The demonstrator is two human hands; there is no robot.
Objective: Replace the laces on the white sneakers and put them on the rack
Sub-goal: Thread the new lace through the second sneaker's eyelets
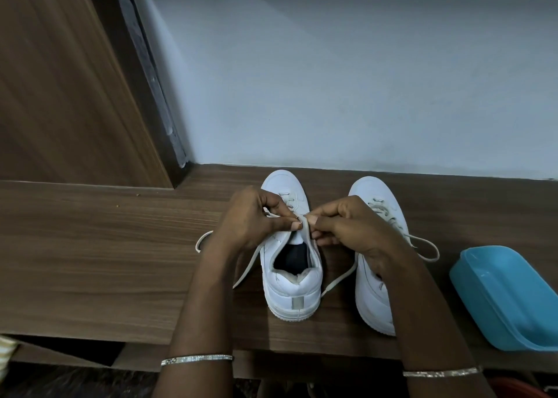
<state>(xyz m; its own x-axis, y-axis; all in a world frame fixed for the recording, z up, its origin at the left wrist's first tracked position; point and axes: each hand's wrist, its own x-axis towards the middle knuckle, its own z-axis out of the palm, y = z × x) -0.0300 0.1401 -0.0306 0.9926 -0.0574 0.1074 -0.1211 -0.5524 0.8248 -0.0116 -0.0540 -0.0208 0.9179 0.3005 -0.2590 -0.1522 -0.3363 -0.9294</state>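
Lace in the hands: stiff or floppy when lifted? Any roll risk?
Likely floppy: the lace droops in loose curves from the left hand and right hand onto the wooden surface. It looks flat and thin, so probably light and unlikely to roll.

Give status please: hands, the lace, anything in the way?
Left hand and right hand both pinching the lace above the left sneaker. Lace ends loose, no bow yet. Blue tub off to the right, not blocking.

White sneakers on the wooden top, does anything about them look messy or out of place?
Only the laces. The left white sneaker is untied, its pale lace pinched by the left hand and right hand, ends trailing on the brown wooden top. The right white sneaker has a loose lace loop sprawled sideways.
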